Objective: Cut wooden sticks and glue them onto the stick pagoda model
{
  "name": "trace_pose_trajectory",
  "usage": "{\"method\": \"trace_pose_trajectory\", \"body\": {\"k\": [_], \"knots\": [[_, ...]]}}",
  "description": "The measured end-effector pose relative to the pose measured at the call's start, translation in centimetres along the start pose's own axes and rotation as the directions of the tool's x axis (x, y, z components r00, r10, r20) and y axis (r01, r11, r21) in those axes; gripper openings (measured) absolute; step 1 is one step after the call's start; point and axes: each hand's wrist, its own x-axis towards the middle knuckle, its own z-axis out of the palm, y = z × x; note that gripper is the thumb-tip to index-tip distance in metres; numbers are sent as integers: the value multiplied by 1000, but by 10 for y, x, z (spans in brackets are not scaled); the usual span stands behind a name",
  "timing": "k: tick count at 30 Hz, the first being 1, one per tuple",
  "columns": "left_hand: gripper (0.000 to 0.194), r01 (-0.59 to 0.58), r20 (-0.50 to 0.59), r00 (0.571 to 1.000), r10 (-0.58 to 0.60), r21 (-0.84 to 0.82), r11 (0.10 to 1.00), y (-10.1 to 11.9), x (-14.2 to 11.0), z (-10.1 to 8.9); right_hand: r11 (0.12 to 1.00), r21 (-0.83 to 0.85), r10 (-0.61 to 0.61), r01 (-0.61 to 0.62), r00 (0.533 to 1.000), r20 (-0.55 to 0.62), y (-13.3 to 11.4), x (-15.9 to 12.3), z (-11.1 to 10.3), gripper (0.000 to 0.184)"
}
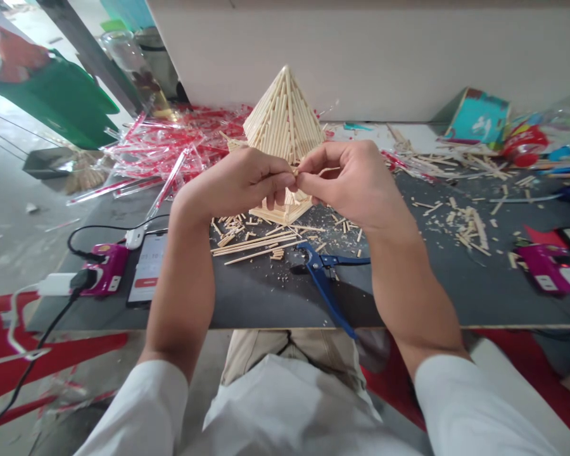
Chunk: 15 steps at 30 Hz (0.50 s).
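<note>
Hands: the left hand [244, 180] and the right hand [354, 180] are closed, fingertips meeting — they pinch a small pale piece [294, 171].
Stick model [285, 120]: it stands on the desk [185, 316], just behind the hands, pointed top upward.
Blue cutter [320, 278]: it lies near loose sticks [261, 246] — one handle passes the desk edge.

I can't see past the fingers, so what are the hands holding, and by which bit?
Both hands' fingertips pinch a tiny pale piece; which part they grip can't be told.
</note>
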Motion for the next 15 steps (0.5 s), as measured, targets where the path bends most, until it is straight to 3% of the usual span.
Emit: {"method": "trace_pose_trajectory", "body": {"k": [4,8,15], "knots": [[22,3,-157,988,17,127,992,2,0,4,998,-63,-29,26,998,-49,-2,-1,2,24],[14,-21,-310,949,57,119,993,2,-1,5,997,-69,-38,36,999,-35,-4,-1,1,19],[15,-82,-314,947,74,-11,997,0,-3,4,999,-24,-38,38,999,-5,-4,-2,-1,11]]}}
